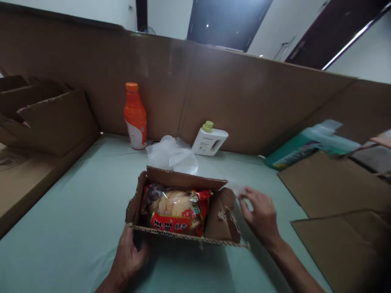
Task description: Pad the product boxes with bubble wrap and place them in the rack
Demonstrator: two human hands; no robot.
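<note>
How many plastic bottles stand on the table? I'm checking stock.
2: an orange plastic bottle upright by the cardboard wall, and a white plastic jug with a green cap leaning against it. Others may be hidden.

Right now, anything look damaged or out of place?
Yes. The cardboard box has ragged, torn edges, worst at its right flap beside the right hand. The white jug behind it leans tilted against the cardboard wall. The snack bag looks intact.
</note>
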